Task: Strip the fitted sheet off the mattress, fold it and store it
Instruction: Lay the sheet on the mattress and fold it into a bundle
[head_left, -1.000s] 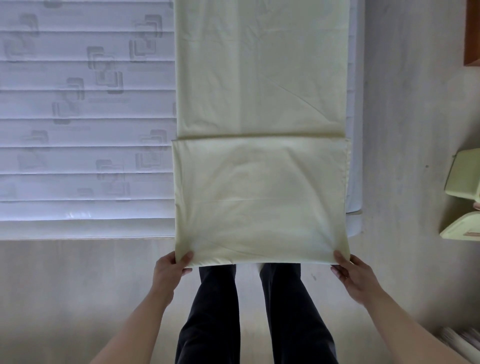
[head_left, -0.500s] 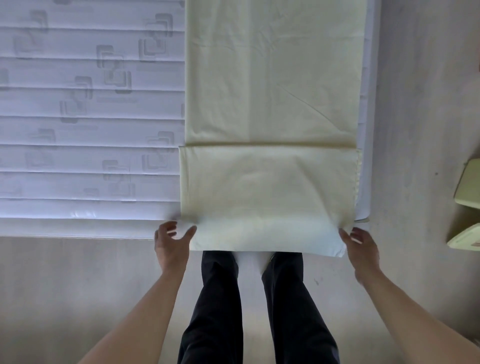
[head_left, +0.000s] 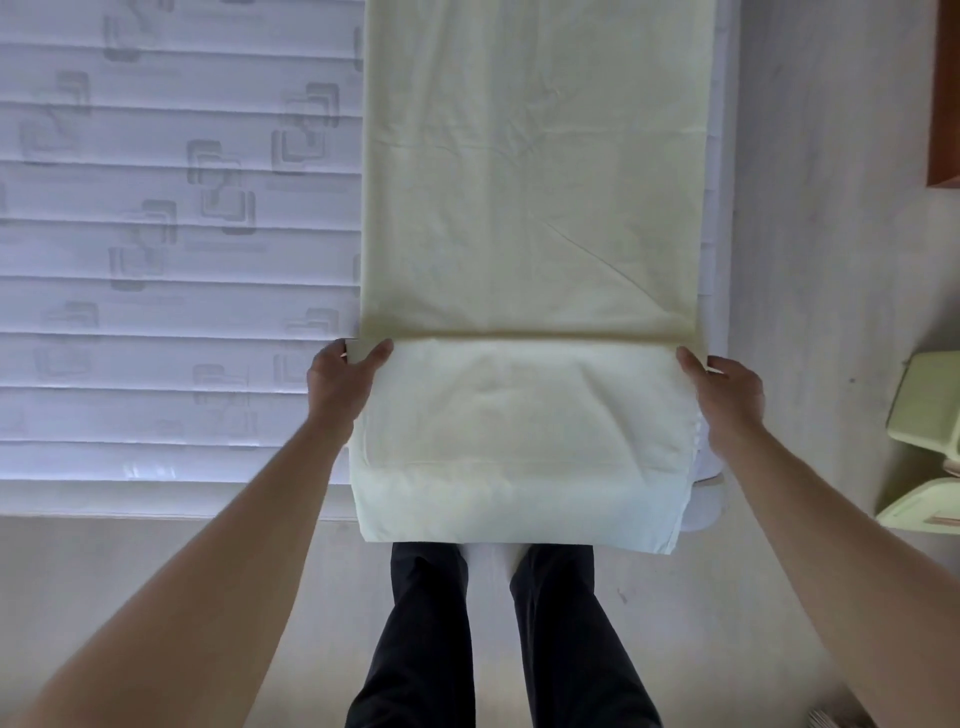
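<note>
Head view, left hand (head_left: 337, 384), right hand (head_left: 730, 395) pinching folded sheet (head_left: 519, 415) corners

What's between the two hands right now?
In the head view, only the folded flap of the sheet spans from the left hand to the right hand; each grips one corner.

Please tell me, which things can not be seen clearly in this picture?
Head view only:
- Far end of the sheet: cut off by the top edge.
- Fingers of the left hand and right hand: tucked under the fold.
- Green objects: cut off at right.
- Feet: hidden behind the hanging sheet.
</note>
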